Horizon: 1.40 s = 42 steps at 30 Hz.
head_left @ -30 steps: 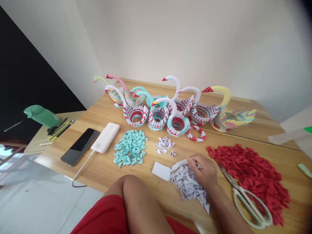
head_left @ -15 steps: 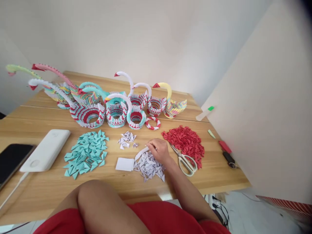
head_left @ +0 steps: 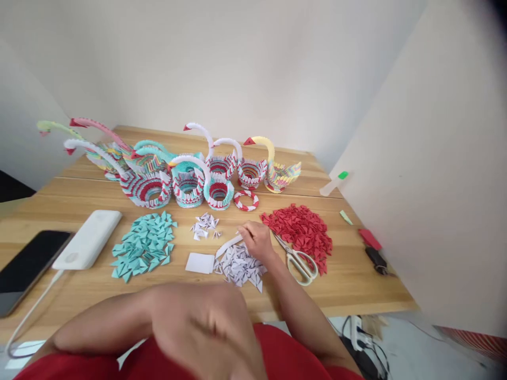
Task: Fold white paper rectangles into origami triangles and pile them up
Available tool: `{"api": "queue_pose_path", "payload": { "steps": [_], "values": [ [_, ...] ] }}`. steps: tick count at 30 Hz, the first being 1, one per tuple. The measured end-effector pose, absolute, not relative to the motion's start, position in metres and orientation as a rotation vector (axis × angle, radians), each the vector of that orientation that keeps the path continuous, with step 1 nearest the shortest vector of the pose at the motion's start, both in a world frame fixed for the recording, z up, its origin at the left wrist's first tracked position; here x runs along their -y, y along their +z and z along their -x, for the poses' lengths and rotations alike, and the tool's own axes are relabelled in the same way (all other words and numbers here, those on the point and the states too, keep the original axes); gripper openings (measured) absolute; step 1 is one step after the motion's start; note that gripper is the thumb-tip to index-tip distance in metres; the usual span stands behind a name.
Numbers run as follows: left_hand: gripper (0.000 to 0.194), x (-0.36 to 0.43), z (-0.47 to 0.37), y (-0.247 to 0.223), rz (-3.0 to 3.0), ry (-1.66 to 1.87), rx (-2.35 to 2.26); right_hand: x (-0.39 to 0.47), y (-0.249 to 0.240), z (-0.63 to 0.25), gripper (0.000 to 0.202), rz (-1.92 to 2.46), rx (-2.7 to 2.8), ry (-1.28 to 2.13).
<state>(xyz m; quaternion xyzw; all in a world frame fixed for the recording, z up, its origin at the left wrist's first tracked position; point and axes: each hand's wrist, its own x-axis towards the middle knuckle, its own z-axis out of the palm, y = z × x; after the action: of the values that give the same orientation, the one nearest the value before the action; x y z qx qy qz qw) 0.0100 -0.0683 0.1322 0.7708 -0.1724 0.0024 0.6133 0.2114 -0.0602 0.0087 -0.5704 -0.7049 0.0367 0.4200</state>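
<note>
My right hand [head_left: 256, 240] is closed, its fingers pinching one end of a curved white strip [head_left: 228, 245] that looks like a chain of folded paper pieces. Beneath this hand lies a pile of white folded paper triangles [head_left: 240, 266]. A small stack of white paper rectangles [head_left: 200, 263] is left of the pile. Close to the camera, low in the view, my left hand [head_left: 206, 327] is blurred, and its fingers do not show clearly. A few more white triangles [head_left: 204, 224] lie further back.
Several paper swans [head_left: 188, 190] stand at the back, near a red-and-white ring [head_left: 246, 200]. Turquoise triangles [head_left: 144, 243], a white power bank [head_left: 87, 240] and a phone [head_left: 31, 269] lie left. Red triangles [head_left: 299, 229], scissors [head_left: 299, 264] and keys [head_left: 376, 258] are right.
My left arm has shifted at the bottom of the view, and the left hand now shows there. The right hand still grips the white strip over the pile. The camera view has shifted slightly.
</note>
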Motion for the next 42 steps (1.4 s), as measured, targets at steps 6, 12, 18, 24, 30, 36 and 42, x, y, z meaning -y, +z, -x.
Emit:
{"api": "queue_pose_path", "payload": {
  "steps": [6,12,18,24,30,36,42],
  "values": [
    [0.025,0.019,-0.023,0.071,-2.031,0.795,-0.896,0.061,0.012,-0.205,0.033,1.398,1.659,0.259],
    [0.022,0.019,-0.027,0.025,-1.945,0.648,-0.825,0.061,0.005,-0.201,0.035,1.363,1.821,0.089],
    [0.020,0.017,-0.034,0.007,-1.900,0.693,-0.849,0.062,0.002,-0.199,0.035,1.373,1.896,0.017],
    [0.022,0.015,-0.030,-0.006,-1.858,0.700,-0.868,0.061,-0.001,-0.196,0.033,1.356,1.984,-0.085],
    [0.022,0.015,-0.025,-0.004,-1.790,0.693,-0.782,0.062,0.002,-0.195,0.037,1.362,2.008,-0.116],
    [0.025,0.016,-0.022,0.003,-1.730,0.736,-0.827,0.064,0.007,-0.197,0.029,1.369,1.991,-0.076],
    [0.036,0.015,-0.021,0.004,-1.794,0.755,-0.869,0.063,0.003,-0.195,0.023,1.358,1.983,-0.057]
  ]
}}
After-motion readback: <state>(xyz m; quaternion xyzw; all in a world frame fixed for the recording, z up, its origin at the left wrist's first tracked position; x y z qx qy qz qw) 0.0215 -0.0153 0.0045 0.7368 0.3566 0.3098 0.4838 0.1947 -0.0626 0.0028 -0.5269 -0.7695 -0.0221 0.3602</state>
